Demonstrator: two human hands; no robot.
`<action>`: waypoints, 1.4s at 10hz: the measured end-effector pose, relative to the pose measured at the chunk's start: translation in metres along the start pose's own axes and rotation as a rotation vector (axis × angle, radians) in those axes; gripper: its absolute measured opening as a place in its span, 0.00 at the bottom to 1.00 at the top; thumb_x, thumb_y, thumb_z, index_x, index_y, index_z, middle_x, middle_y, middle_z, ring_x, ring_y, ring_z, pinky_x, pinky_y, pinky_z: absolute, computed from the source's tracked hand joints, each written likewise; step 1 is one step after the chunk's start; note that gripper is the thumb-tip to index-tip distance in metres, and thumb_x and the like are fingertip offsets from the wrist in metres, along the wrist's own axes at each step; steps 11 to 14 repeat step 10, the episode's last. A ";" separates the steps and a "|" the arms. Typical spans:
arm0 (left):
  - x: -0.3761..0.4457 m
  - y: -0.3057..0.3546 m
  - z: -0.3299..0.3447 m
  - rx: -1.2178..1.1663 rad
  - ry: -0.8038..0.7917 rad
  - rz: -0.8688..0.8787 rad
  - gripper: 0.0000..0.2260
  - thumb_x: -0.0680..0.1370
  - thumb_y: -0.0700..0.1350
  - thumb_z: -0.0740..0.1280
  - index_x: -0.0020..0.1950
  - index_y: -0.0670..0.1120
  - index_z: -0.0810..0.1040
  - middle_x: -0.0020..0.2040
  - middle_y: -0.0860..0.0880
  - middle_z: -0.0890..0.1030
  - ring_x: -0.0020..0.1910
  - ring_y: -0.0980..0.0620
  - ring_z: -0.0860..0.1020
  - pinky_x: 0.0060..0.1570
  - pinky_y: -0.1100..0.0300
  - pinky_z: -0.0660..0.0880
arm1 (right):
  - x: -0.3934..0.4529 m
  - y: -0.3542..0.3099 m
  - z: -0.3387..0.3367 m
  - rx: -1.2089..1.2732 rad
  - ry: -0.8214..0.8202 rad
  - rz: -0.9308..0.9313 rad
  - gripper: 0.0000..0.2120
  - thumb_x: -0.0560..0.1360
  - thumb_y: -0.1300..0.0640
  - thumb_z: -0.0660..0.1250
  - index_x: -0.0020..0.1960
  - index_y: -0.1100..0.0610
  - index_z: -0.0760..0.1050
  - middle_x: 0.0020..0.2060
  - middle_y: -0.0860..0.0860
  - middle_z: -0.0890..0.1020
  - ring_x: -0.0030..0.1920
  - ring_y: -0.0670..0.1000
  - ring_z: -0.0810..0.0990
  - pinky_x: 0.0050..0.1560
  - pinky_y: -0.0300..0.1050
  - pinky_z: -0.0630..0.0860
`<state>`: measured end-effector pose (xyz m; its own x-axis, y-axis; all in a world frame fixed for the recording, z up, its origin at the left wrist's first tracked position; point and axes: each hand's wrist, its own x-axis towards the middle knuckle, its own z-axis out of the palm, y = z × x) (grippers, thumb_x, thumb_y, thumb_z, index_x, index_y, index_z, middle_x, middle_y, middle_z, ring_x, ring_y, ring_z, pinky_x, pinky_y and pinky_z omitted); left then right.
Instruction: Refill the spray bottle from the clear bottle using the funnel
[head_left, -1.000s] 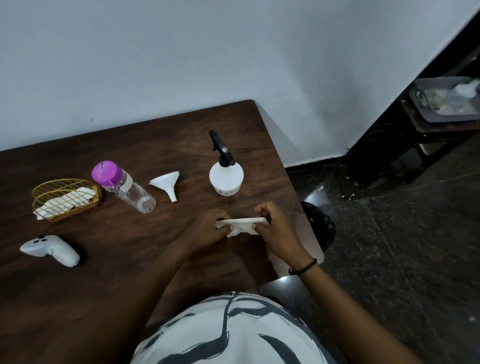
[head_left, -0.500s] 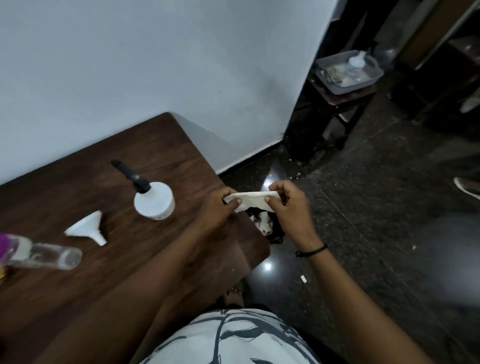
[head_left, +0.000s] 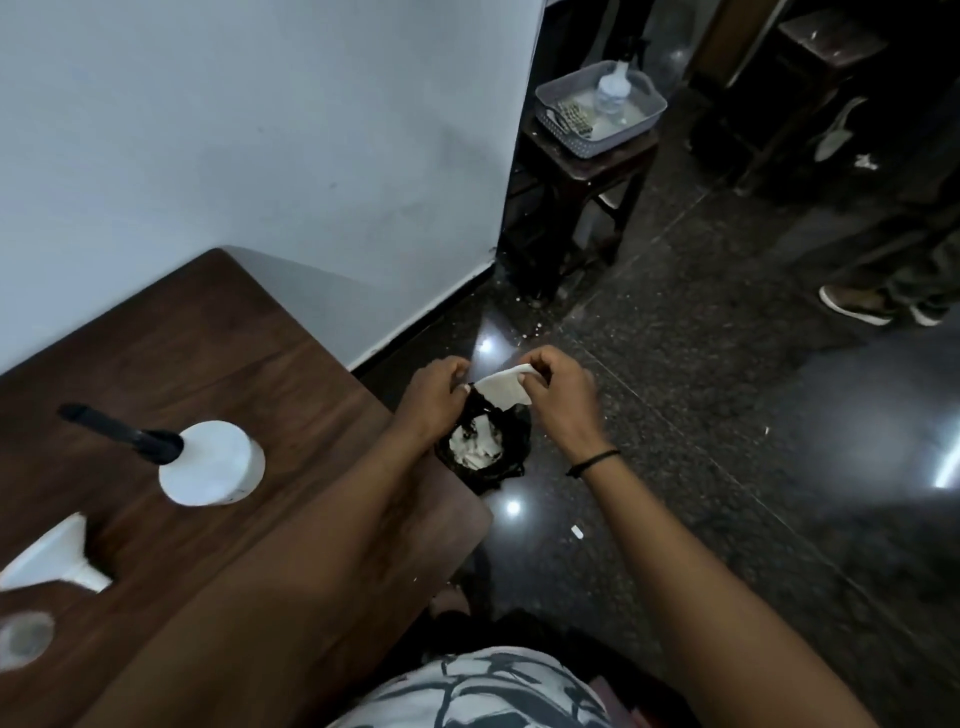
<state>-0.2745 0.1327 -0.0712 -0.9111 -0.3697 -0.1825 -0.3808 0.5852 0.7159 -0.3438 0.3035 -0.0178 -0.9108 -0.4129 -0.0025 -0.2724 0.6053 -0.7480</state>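
Head view. Both hands held out past the table's right edge, above a black-lined bin (head_left: 485, 447) on the floor. Right hand (head_left: 558, 402) pinched on a folded white tissue (head_left: 503, 389), thumb and fingertips closed on its upper edge. Left hand (head_left: 434, 402) curled at the tissue's left end; cannot tell whether actually gripping it or only touching. Tissue hung directly over the bin's mouth, with white scraps already inside.

Spray bottle (head_left: 210, 462) stood upright on the table (head_left: 291, 374), well to the left of both hands, black trigger head in place and nozzle pointing left. Funnel (head_left: 49, 558) lay on its side further left again, near the frame edge, spout toward the lower right. Blurred clear bottle (head_left: 23, 642) at the bottom-left corner, only one end showing.

Judged from the layout: all task items lay leftward of the hands, left hand nearer, spray bottle first in line, funnel and clear bottle beyond. Refill apparently not yet begun, with the sprayer head on and the funnel unseated.

Elsewhere: grey basket (head_left: 600, 106) on a dark stool, and a shoe (head_left: 854, 306) at the right.
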 end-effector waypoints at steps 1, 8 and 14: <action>0.006 -0.003 0.004 0.045 -0.039 -0.025 0.13 0.75 0.41 0.66 0.59 0.45 0.78 0.55 0.44 0.81 0.55 0.44 0.79 0.55 0.49 0.76 | 0.013 0.018 0.012 -0.033 -0.027 0.057 0.02 0.74 0.63 0.69 0.44 0.59 0.77 0.38 0.51 0.81 0.39 0.46 0.76 0.35 0.27 0.67; 0.033 -0.015 0.012 0.281 -0.047 -0.013 0.18 0.77 0.43 0.63 0.68 0.47 0.74 0.63 0.46 0.78 0.61 0.41 0.74 0.59 0.44 0.72 | 0.062 0.081 0.060 -0.119 -0.188 0.361 0.04 0.76 0.65 0.66 0.49 0.62 0.79 0.47 0.60 0.83 0.51 0.59 0.80 0.47 0.43 0.70; 0.031 -0.006 0.003 0.366 -0.010 0.005 0.16 0.79 0.47 0.63 0.66 0.46 0.74 0.62 0.45 0.78 0.61 0.40 0.73 0.58 0.44 0.72 | 0.058 0.058 0.052 -0.099 -0.184 0.211 0.10 0.78 0.59 0.65 0.56 0.62 0.78 0.53 0.59 0.82 0.55 0.58 0.80 0.54 0.47 0.75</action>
